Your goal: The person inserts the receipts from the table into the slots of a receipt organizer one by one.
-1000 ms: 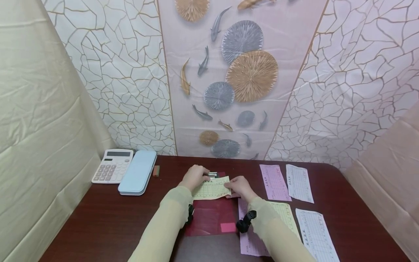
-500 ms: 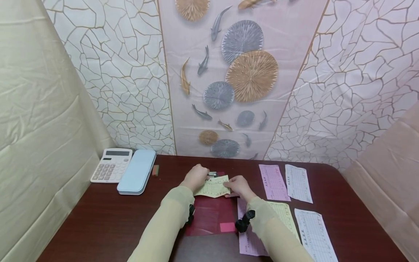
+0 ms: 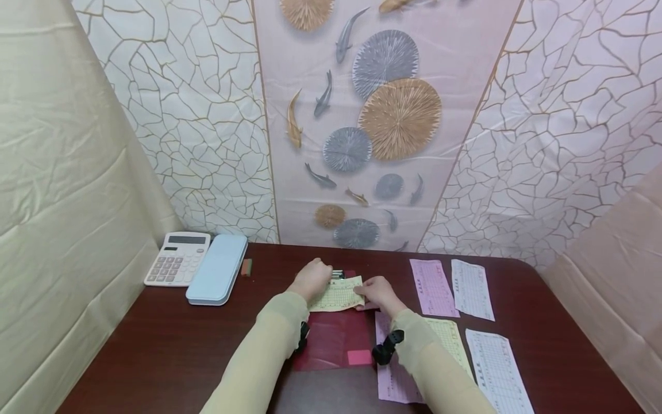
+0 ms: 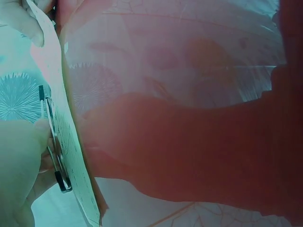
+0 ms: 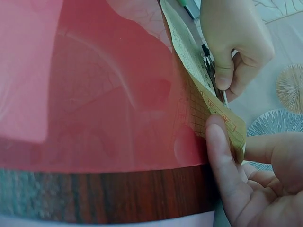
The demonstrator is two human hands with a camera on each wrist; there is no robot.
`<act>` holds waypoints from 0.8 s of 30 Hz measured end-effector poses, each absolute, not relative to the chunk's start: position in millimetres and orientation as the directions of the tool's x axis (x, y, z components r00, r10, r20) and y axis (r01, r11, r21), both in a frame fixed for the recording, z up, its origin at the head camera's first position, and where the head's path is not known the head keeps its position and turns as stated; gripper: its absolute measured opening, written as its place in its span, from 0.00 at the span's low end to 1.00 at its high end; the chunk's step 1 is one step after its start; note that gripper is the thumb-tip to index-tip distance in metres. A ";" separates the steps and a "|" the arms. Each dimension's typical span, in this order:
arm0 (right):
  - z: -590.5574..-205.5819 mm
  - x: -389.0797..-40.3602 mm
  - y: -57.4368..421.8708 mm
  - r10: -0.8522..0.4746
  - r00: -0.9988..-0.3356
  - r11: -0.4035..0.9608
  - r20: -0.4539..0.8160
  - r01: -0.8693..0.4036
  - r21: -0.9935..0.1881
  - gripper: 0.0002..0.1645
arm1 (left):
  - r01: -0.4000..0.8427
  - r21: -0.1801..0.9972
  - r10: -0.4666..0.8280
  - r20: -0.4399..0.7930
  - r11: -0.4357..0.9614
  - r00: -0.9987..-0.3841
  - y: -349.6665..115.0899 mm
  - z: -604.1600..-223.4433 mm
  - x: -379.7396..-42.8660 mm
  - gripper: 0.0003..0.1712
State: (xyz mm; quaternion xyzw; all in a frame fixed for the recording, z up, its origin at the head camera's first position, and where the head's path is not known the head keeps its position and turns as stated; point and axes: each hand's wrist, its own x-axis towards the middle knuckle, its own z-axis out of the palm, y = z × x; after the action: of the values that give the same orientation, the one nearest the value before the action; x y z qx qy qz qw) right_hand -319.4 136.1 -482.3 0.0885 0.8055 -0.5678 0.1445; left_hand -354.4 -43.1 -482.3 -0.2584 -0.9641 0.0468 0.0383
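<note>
A yellow printed form [image 3: 338, 296] lies across the top of a red see-through folder [image 3: 331, 339], close to its metal clip [image 3: 338, 275]. My left hand [image 3: 312, 280] pinches the clip between thumb and fingers; in the right wrist view, the left thumb presses on the clip [image 5: 208, 63]. The right edge of the form is pinched between thumb and fingers of my right hand [image 3: 380, 292]. That form [image 5: 189, 54] stands tilted up along the clip in the right wrist view. Whether the clip's jaw grips the paper is hidden.
Right of the folder lie pink forms [image 3: 433, 287], white forms [image 3: 473, 290] and another yellow form [image 3: 451, 342]. A white calculator [image 3: 177, 261], a light blue case [image 3: 217, 270] and a small eraser-like block [image 3: 246, 268] sit at the back left. A patterned cloth [image 3: 217, 115] hangs behind the table.
My left hand has shifted slightly right along the clip, covering more of it. The yellow form has moved up a little, and my right hand keeps its pinch on the edge.
</note>
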 end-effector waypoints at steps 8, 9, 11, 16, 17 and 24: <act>-482.0 -325.4 135.6 -0.037 -0.949 0.345 -0.313 0.282 -0.895 0.10 | 0.488 -0.071 0.491 0.034 0.870 -0.870 -44.7 -481.8 -355.5 0.09; -481.6 -326.4 135.5 -0.038 -0.951 0.351 -0.307 0.275 -0.895 0.10 | 0.491 -0.069 0.494 0.034 0.868 -0.869 -44.8 -481.7 -355.7 0.09; -480.9 -328.8 134.6 -0.042 -0.954 0.363 -0.296 0.262 -0.894 0.10 | 0.495 -0.072 0.499 0.036 0.866 -0.866 -45.5 -481.8 -356.2 0.08; -480.0 -333.7 131.9 -0.023 -0.955 0.363 -0.296 0.268 -0.893 0.09 | 0.524 -0.126 0.535 0.072 0.842 -0.842 -46.5 -484.2 -358.2 0.09; -480.0 -334.3 131.6 -0.017 -0.954 0.359 -0.299 0.274 -0.892 0.09 | 0.534 -0.140 0.547 0.080 0.834 -0.833 -46.5 -484.6 -358.6 0.09; -479.1 -336.4 130.0 -0.008 -0.953 0.363 -0.302 0.279 -0.889 0.10 | 0.557 -0.226 0.587 0.096 0.799 -0.804 -46.8 -485.3 -360.3 0.11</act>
State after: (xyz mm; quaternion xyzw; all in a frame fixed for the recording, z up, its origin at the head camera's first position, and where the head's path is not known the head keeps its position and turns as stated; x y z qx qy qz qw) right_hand -336.4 130.0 -479.1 0.0830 0.8155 -0.5581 0.1285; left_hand -360.3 -46.8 -485.3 -0.3025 -0.9451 0.0937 0.0809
